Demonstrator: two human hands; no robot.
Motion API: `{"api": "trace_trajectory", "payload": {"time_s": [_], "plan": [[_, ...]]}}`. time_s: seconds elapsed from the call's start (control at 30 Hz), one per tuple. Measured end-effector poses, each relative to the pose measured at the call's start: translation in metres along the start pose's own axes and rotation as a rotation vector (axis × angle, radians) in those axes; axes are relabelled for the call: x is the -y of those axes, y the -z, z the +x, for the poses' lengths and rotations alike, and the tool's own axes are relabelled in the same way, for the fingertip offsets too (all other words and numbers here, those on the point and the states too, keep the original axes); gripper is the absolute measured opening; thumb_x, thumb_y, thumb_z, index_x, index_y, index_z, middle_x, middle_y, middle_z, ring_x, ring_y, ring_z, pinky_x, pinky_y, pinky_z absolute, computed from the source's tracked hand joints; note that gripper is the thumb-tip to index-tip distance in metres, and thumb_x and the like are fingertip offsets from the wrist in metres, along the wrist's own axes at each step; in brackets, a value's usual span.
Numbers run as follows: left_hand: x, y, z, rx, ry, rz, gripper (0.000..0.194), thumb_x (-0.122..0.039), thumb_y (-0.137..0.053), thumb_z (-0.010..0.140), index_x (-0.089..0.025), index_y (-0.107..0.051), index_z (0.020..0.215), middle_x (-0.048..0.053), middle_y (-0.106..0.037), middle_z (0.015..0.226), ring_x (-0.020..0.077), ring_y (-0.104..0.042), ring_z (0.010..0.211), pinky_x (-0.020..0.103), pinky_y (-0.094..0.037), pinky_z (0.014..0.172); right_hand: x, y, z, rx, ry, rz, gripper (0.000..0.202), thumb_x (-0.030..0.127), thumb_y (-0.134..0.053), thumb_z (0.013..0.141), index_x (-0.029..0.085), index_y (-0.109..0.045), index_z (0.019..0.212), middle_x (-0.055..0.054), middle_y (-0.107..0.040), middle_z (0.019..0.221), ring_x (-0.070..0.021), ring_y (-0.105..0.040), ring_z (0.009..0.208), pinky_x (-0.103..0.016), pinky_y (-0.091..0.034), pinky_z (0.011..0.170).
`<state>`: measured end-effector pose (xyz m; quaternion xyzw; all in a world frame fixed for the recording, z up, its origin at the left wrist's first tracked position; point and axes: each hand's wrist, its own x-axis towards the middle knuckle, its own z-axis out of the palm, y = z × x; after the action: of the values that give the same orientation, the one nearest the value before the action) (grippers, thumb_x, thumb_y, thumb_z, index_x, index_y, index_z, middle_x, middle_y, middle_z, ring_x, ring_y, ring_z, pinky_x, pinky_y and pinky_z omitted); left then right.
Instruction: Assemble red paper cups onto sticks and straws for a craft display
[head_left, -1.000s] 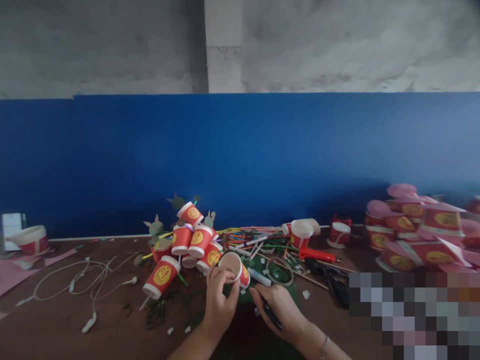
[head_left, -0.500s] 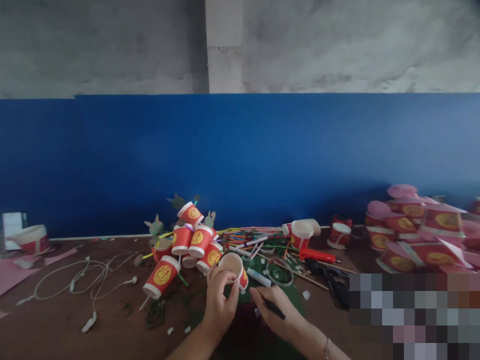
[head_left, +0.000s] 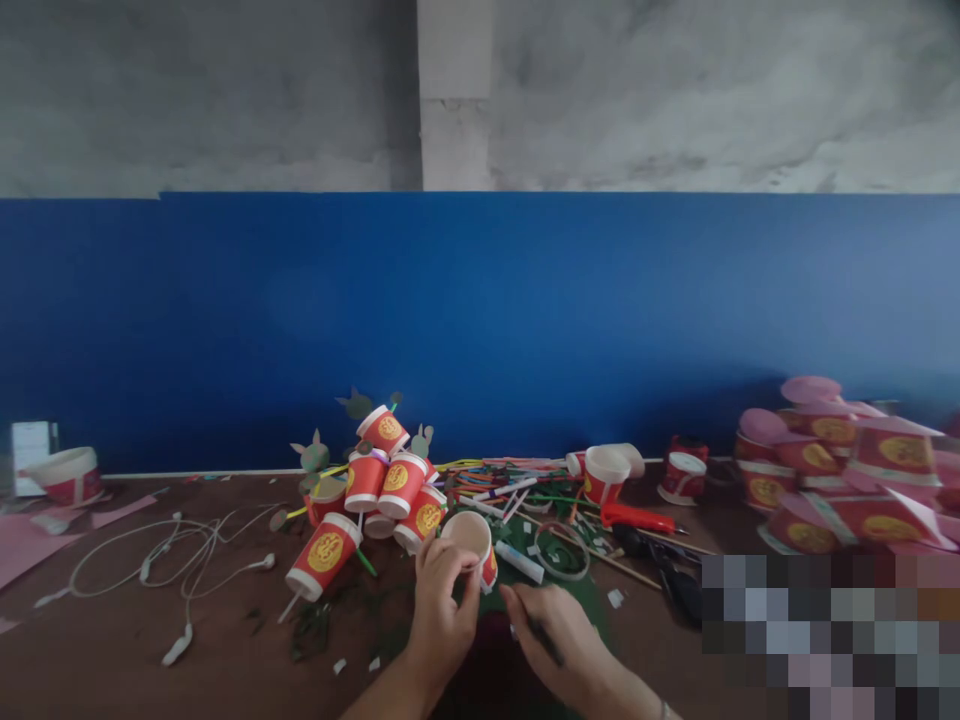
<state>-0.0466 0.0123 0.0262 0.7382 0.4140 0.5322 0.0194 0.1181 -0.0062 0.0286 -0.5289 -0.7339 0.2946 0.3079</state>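
Note:
My left hand (head_left: 444, 595) is closed on the rim and side of a red paper cup (head_left: 469, 538), whose open white mouth faces up toward me. Just right of it, my right hand (head_left: 551, 630) has its fingers wrapped round a dark pen-like tool (head_left: 545, 640); its tip is hidden. A white glue tube (head_left: 520, 563) lies beyond my right hand. Left of the held cup stands a pile of red cups (head_left: 403, 485) with yellow emblems, straws and paper rabbit heads.
Straws (head_left: 495, 478) lie heaped at the back, beside a tape ring (head_left: 562, 550). A red glue gun (head_left: 637, 517) and black scissors (head_left: 679, 585) sit right. Pink-trimmed cups (head_left: 832, 470) are piled far right. White earphones (head_left: 178, 645) and a phone (head_left: 31, 455) are left.
The view has shifted slightly. My right hand and the dark tool have turned a little, the tool now pointing more steeply. My left hand keeps its hold on the cup.

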Motion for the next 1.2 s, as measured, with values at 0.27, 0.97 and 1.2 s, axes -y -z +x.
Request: {"api": "trace_trajectory", "payload": {"time_s": [0.27,0.97,1.2], "plan": [[0.001,0.0,-0.002,0.03,-0.012,0.012,0.013,-0.013,-0.046,0.084,-0.02,-0.054,0.077,0.001,-0.058,0.071,0.0175,-0.055,0.073,0.039,-0.038,0.088,0.008,0.001,0.007,0.354,-0.371,0.442,0.06,0.059,-0.017,0.089,0.018,-0.052,0.063,0.001,-0.052,0.039,-0.0092,-0.042,0.024,-0.018,-0.027,0.028],[0.004,-0.003,-0.004,0.015,-0.018,0.044,0.01,-0.014,-0.047,0.083,-0.021,-0.052,0.078,0.001,-0.058,0.073,0.0179,-0.057,0.074,0.04,-0.039,0.089,0.008,-0.004,0.001,0.064,-0.146,-0.002,0.05,0.05,-0.027,0.09,0.019,-0.05,0.058,-0.004,-0.056,0.046,-0.014,-0.052,0.036,-0.021,-0.029,0.035],[0.002,0.0,-0.003,0.059,-0.02,0.033,0.011,-0.016,-0.045,0.084,-0.021,-0.053,0.08,0.002,-0.06,0.073,0.019,-0.058,0.076,0.043,-0.038,0.092,0.01,0.008,0.018,0.562,-0.563,0.715,0.058,0.038,-0.009,0.093,0.017,-0.053,0.061,0.005,-0.042,0.031,-0.0079,-0.031,0.019,-0.018,-0.03,0.027]]}}
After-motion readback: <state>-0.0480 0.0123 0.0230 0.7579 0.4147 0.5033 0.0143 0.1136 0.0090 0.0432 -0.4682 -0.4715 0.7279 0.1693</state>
